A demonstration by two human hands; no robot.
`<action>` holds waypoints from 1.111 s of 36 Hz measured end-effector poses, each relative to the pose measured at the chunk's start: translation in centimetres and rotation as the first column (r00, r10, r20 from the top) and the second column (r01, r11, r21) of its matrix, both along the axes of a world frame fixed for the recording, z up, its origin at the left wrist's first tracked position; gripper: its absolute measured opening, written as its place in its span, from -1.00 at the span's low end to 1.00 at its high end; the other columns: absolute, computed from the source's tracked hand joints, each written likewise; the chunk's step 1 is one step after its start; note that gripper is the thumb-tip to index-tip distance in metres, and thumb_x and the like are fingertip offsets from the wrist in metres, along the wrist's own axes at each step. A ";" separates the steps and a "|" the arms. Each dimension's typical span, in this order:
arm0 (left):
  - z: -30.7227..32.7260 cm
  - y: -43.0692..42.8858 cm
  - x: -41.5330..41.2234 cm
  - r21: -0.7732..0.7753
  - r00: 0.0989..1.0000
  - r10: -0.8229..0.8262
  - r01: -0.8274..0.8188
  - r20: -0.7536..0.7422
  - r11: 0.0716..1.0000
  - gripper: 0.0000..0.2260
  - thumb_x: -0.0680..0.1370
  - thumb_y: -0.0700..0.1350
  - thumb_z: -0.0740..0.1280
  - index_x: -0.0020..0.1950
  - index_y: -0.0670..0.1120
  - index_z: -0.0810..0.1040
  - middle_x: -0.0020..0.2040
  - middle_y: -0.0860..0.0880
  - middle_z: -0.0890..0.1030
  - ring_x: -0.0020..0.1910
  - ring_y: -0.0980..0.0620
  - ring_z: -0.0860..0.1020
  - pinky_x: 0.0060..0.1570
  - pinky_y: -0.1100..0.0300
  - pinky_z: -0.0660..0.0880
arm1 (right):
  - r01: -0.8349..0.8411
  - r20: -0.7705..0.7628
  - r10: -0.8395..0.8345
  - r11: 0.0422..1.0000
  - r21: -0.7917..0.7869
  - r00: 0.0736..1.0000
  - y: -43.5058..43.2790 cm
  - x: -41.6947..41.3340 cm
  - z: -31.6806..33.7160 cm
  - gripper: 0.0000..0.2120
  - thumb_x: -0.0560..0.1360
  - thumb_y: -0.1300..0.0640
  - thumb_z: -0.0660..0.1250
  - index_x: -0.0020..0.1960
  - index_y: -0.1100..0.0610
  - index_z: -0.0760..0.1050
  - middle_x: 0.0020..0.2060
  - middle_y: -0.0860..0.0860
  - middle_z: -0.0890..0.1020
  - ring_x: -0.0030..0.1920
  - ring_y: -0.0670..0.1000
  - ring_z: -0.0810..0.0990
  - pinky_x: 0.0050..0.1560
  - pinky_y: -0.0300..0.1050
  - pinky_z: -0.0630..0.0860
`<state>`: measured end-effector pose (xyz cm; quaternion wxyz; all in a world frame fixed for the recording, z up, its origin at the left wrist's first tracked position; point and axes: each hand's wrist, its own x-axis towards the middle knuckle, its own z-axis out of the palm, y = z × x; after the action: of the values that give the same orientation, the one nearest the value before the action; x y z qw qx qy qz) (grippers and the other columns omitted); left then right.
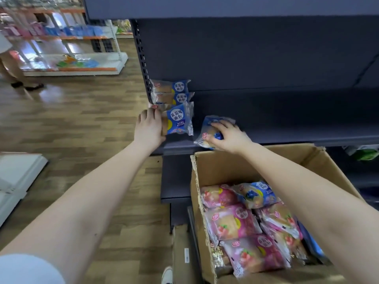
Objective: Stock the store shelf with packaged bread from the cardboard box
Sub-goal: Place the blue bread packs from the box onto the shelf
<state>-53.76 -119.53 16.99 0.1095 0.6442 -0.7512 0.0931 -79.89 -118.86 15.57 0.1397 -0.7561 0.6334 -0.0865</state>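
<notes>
Sleeve [26, 269]: short, white, on the left upper arm, well left of the cardboard box [231, 167].
Forearms [98, 187]: both bare.
Shoe [167, 274]: white toe, just left of the box.

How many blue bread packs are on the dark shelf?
4. A top pack lies on a second pack at the shelf's left end; a third pack stands before them, against the left hand; the fourth pack is under the right hand. More may hide behind.
</notes>
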 end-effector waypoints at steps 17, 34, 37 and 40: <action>-0.1 -2.3 -0.5 0.107 0.991 -0.126 0.119 0.053 0.987 0.00 0.25 0.37 0.45 0.51 -0.10 0.17 0.43 -0.19 0.28 0.44 -0.28 0.18 0.44 -0.23 0.07 | 0.451 -0.112 -0.449 0.892 0.000 0.887 -0.3 1.7 -0.3 -0.37 0.57 -0.27 -0.07 0.47 0.12 0.19 0.45 0.25 0.21 0.41 0.36 0.14 0.29 0.31 0.20; -1.3 1.0 -9.3 -0.023 0.922 -0.377 0.377 -0.086 0.926 -0.16 0.41 0.29 0.37 0.52 -0.14 0.19 0.43 -0.14 0.33 0.40 -0.17 0.30 0.44 -0.08 0.07 | -0.049 -0.445 0.083 0.995 0.088 0.892 -1.2 -1.6 1.7 -0.12 0.40 0.12 0.35 0.55 -0.11 -0.10 0.46 0.03 0.22 0.42 0.18 0.21 0.32 0.20 0.30; -1.4 1.1 -10.1 -0.010 0.915 -0.391 0.392 -0.103 0.920 -0.17 0.43 0.27 0.36 0.53 -0.14 0.16 0.45 -0.12 0.32 0.42 -0.13 0.28 0.45 -0.06 0.06 | 0.056 -0.472 -0.026 0.997 0.050 0.881 -1.2 -2.0 2.0 -0.15 0.37 0.02 0.37 0.53 0.06 0.01 0.38 0.11 0.27 0.39 0.22 0.17 0.33 0.41 0.13; -1.3 0.9 -10.7 -0.001 0.918 -0.381 0.384 -0.106 0.924 -0.19 0.46 0.26 0.33 0.53 -0.14 0.14 0.45 -0.13 0.31 0.43 -0.13 0.27 0.45 -0.05 0.05 | 0.125 -0.408 -0.082 0.989 0.080 0.909 -1.0 -3.5 2.1 -0.27 0.33 -0.08 0.40 0.40 0.13 0.24 0.30 0.12 0.30 0.35 0.21 0.20 0.33 0.42 0.12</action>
<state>-64.50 -118.67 15.73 0.1581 0.4901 -0.8567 0.0288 -83.38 -119.84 17.64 0.0402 -0.7147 0.6914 0.0973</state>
